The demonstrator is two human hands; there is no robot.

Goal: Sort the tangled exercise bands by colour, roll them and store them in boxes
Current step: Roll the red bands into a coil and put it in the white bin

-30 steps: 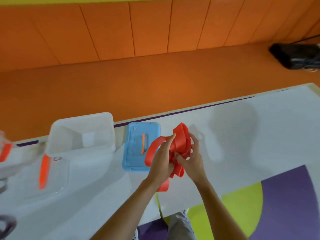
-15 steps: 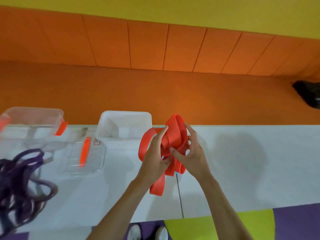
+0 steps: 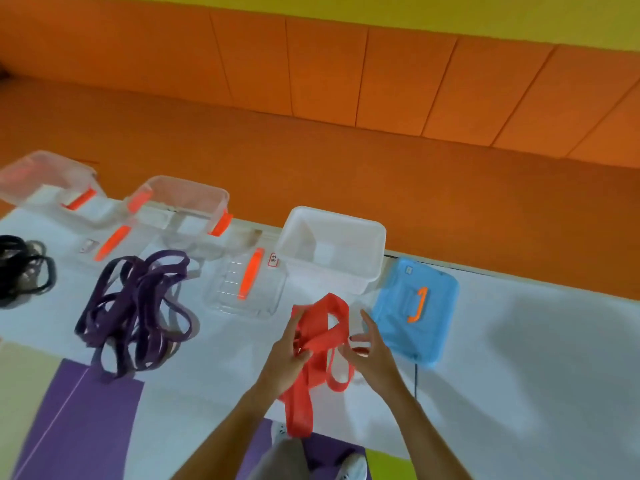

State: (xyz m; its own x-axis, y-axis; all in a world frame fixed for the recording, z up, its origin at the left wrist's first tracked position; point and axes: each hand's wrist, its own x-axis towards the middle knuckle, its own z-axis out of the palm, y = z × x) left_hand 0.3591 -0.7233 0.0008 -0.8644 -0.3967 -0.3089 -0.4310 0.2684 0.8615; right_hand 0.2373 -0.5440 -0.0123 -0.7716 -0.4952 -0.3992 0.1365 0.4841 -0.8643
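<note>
exercise band: red-orange
tangled bands, its 9 o'clock: purple
thin bands, farther 9 o'clock: black
lid, 3 o'clock: light blue
handle: orange
storage box, 12 o'clock: white

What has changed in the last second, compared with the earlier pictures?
The right hand has opened and loosened its hold on the red band, which has come loose from its bundle and hangs lower in long loops. The left hand still grips it. White box and blue lid stayed put.
</note>
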